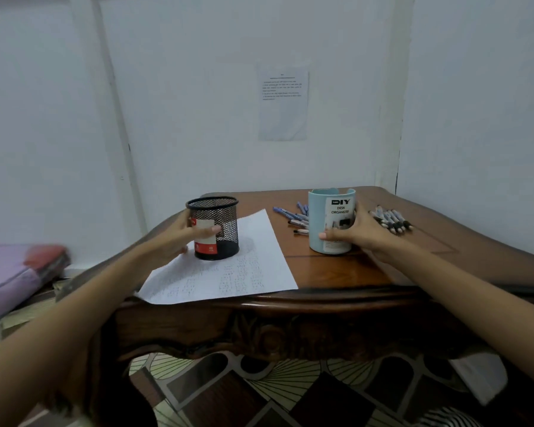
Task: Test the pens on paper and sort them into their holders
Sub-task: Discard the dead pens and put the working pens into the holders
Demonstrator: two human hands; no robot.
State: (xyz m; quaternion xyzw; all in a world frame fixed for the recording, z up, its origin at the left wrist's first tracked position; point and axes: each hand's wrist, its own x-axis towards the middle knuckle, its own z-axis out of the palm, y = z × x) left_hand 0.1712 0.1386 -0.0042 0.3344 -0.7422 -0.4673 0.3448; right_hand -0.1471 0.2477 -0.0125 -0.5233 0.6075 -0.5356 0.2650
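While both holders stand upright, pens (390, 221) lie flat.

Blue holder (332, 223) label: "DIY DESK ORGANIZER". Wall sheet (283, 100) print unreadable.

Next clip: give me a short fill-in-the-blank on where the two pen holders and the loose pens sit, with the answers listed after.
1. The left hand grips the black ____ holder.
2. That holder stands on the sheet of ____.
3. The right hand wraps the light ____ desk organizer, which stands on the bare wooden table.
4. The loose pens lie on the table, ____ of them in a holder that can be seen.

Missing words: mesh; paper; blue; none
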